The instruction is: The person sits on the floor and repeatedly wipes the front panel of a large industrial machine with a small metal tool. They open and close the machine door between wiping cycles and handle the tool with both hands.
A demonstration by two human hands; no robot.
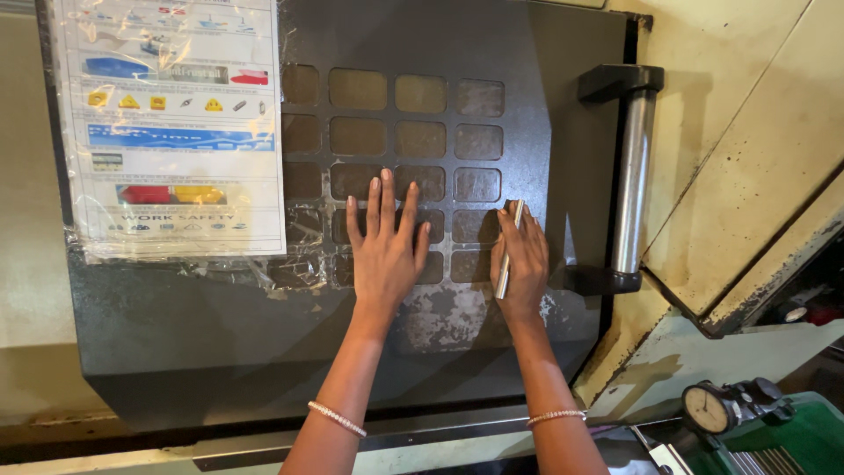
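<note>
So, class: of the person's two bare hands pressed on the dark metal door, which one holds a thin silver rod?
The right hand: thin silver rod under its fingers; the left hand lies flat, empty.

The machine door (220,325) is dark grey, with a grid of brownish square panes. A silver rod (509,251) lies in the right hand (520,268). The laminated sheet (171,123) is white with blue, yellow and red marks.
</note>
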